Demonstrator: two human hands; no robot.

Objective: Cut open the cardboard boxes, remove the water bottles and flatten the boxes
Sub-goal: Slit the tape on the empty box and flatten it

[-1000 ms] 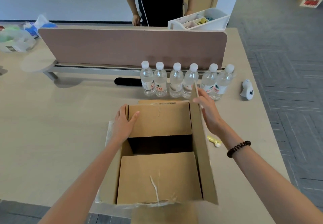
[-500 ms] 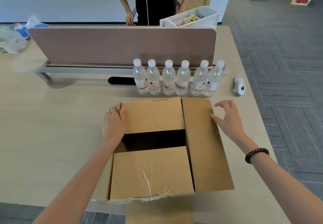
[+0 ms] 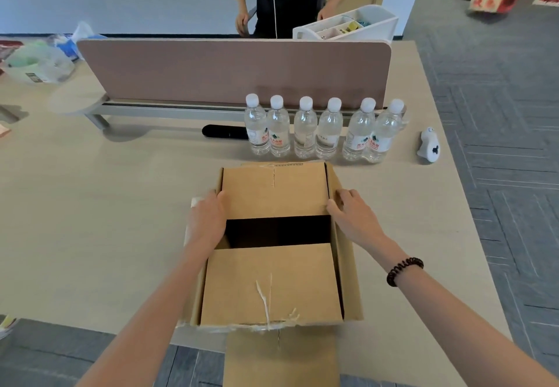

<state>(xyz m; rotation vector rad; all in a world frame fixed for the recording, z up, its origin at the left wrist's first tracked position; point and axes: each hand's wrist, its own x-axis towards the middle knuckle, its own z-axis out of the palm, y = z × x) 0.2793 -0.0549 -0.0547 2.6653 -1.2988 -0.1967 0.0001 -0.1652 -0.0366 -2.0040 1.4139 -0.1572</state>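
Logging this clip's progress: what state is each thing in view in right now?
cardboard box: standing, not flattened, top open, two flaps folded in with a dark gap between them.
water bottles: six, out of the box, upright, capped, in a row.
left hand: grips the box's left edge.
right hand: grips the box's right edge.
white organiser: open-topped, small items inside.

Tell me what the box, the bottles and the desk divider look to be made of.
The box: brown cardboard, matte, with creased flaps and torn tape. The bottles: clear glossy plastic, likely, with white caps. The divider: pinkish-brown panel, matte; fabric or laminate, cannot tell.
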